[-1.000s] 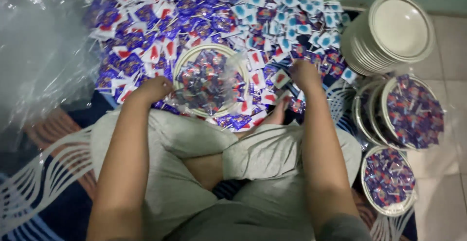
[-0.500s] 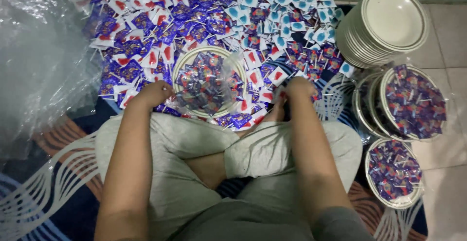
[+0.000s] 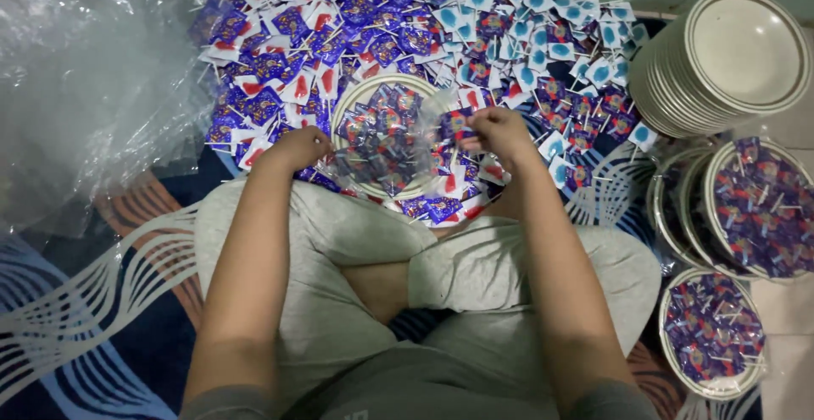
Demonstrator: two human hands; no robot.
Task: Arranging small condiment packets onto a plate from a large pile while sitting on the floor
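A white plate (image 3: 342, 113) heaped with purple-wrapped lollipops sits in front of my crossed legs, inside a clear plastic bag (image 3: 424, 111). My left hand (image 3: 297, 147) is closed at the plate's lower left edge, gripping the bag there. At the plate's right side my right hand (image 3: 502, 132) pinches the loose plastic, which is lifted a little above the sweets. A wide heap of loose lollipops (image 3: 356, 22) in purple, red and blue wrappers covers the floor beyond the plate.
A stack of empty white plates (image 3: 729, 55) stands at the far right. Below it are bagged plates filled with lollipops (image 3: 759, 208) and another filled plate (image 3: 710, 333). Crumpled clear plastic sheeting (image 3: 85, 81) lies at the left. A patterned mat (image 3: 76, 301) is under me.
My right hand has come in from the loose heap at the right to the plate and taken hold of the plastic. My left hand stays at the plate's left edge.
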